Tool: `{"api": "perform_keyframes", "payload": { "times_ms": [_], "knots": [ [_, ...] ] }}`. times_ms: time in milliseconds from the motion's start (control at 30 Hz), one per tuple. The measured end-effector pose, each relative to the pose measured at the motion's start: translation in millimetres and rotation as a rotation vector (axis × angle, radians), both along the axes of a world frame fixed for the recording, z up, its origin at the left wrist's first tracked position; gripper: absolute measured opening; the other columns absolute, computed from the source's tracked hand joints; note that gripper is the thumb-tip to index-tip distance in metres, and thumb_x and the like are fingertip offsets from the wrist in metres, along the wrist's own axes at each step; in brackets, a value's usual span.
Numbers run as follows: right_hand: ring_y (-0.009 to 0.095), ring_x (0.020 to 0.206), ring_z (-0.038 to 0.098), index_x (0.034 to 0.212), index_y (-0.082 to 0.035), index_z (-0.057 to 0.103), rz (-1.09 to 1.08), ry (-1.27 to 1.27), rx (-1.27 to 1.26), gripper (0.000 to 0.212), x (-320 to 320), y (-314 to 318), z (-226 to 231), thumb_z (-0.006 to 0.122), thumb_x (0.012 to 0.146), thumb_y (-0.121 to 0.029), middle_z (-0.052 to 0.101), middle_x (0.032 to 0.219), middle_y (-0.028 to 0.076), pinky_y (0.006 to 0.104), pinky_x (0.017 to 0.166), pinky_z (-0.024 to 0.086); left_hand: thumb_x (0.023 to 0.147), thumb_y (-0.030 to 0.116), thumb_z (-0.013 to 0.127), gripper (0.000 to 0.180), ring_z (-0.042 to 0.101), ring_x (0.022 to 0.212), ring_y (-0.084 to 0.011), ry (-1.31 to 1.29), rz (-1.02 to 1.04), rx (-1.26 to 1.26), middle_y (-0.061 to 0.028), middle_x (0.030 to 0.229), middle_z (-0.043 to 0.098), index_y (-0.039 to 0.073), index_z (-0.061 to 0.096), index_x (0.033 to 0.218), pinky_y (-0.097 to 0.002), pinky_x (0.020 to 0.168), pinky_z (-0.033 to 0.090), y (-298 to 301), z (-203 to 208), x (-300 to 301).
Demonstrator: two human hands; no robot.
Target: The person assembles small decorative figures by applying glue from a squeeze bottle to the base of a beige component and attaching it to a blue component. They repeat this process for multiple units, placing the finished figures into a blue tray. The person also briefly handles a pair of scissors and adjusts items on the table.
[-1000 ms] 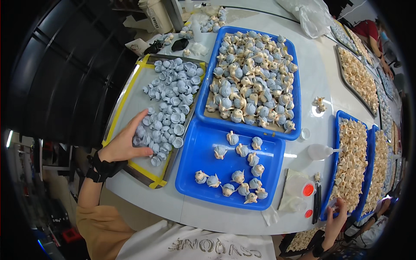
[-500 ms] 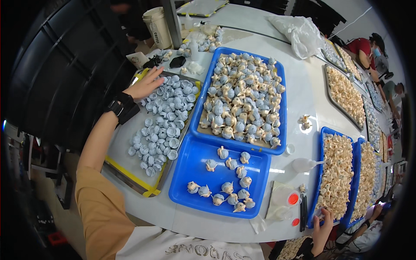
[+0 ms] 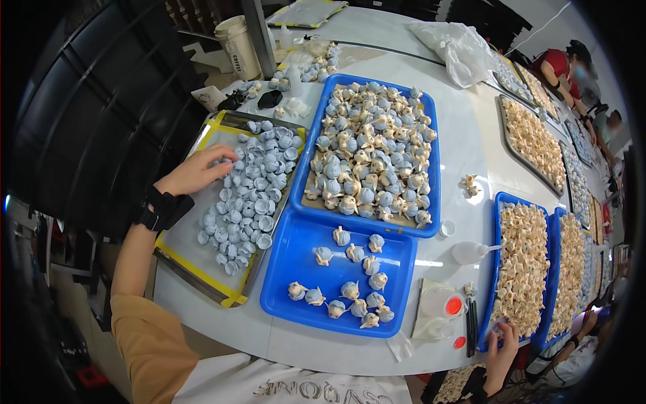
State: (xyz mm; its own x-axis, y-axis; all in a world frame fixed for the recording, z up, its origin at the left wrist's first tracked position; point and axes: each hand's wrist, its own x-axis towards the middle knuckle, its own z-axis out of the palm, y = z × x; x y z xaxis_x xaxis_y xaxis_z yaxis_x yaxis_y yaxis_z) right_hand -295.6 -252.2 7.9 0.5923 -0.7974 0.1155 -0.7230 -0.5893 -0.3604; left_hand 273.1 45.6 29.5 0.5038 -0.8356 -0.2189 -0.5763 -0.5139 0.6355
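My left hand (image 3: 200, 170) is open, its fingers bent and loosely apart, at the left edge of a heap of hollow light-blue shells (image 3: 259, 182). The shells lie on a lined flat tray (image 3: 185, 232) edged with yellow tape. At far right, my right hand (image 3: 501, 353) is curled at the near end of a blue tray of cream-coloured small pieces (image 3: 523, 259). Its thumb and fingertips close around something small and glassy that I cannot make out. Between my hands, a shallow blue tray (image 3: 293, 252) holds several cream figures with blue shells.
Behind it stands a blue tray (image 3: 436, 168) heaped with similar figures. A squeeze bottle (image 3: 469, 252), a lidded jar (image 3: 436, 303) and black pens (image 3: 471, 323) lie near my right hand. Another cream-filled tray (image 3: 564, 276) sits further right. Co-workers (image 3: 562, 71) are at the far right.
My left hand has moved nearer and to the left across the shells, its fingers now more bent. My right hand stays at the cream-piece tray. The view has shifted slightly.
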Motion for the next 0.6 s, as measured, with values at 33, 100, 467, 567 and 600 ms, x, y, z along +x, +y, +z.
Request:
{"api": "perform_keyframes", "payload": {
  "times_ms": [33,100,467,567,600],
  "knots": [
    [0.030,0.083,0.053,0.094,0.004,0.053,0.001,-0.003,-0.002,0.020,1.4,-1.7,-0.3,0.056,0.075,0.001,0.051,0.091,0.016,0.0334,0.072,0.042,0.087,0.019,0.052,0.028,0.050,0.106,-0.0198,-0.074,0.032,-0.001,-0.0093,0.112,0.054,0.002,0.054,0.109,-0.0288,0.091,0.037,4.7,1.2,4.3],
    [0.030,0.081,0.054,0.094,0.004,0.053,-0.006,0.010,-0.010,0.020,0.9,-2.2,-2.9,0.056,0.075,0.000,0.052,0.091,0.015,0.0328,0.069,0.043,0.087,0.019,0.053,0.029,0.051,0.104,-0.0202,-0.137,0.106,-0.144,-0.0096,0.109,0.054,0.002,0.053,0.110,-0.0295,0.090,0.038,-4.6,1.0,8.8],
    [0.030,0.084,0.057,0.108,-0.001,0.057,0.084,0.133,-0.109,0.024,-5.9,-1.9,4.9,0.055,0.085,-0.008,0.055,0.111,0.018,0.0350,0.072,0.045,0.081,0.019,0.059,0.027,0.051,0.092,-0.0200,-0.279,0.029,-0.230,-0.0104,0.094,0.050,0.003,0.056,0.101,-0.0315,0.082,0.043,-77.4,-39.4,51.7],
    [0.029,0.076,0.057,0.108,0.000,0.057,0.097,0.130,-0.120,0.024,-4.7,-1.3,1.4,0.055,0.085,-0.009,0.055,0.110,0.017,0.0346,0.066,0.046,0.079,0.027,0.062,0.032,0.049,0.090,-0.0203,-0.325,-0.012,-0.267,-0.0106,0.095,0.048,0.008,0.055,0.104,-0.0308,0.079,0.041,-83.3,-46.8,55.3],
    [0.029,0.075,0.057,0.108,0.000,0.056,0.101,0.137,-0.118,0.025,-1.8,-0.9,2.2,0.055,0.085,-0.009,0.055,0.110,0.017,0.0345,0.065,0.046,0.080,0.029,0.062,0.033,0.048,0.091,-0.0205,-0.368,-0.029,-0.244,-0.0105,0.095,0.048,0.009,0.055,0.105,-0.0309,0.080,0.040,-83.2,-46.3,55.2]
  ]
}}
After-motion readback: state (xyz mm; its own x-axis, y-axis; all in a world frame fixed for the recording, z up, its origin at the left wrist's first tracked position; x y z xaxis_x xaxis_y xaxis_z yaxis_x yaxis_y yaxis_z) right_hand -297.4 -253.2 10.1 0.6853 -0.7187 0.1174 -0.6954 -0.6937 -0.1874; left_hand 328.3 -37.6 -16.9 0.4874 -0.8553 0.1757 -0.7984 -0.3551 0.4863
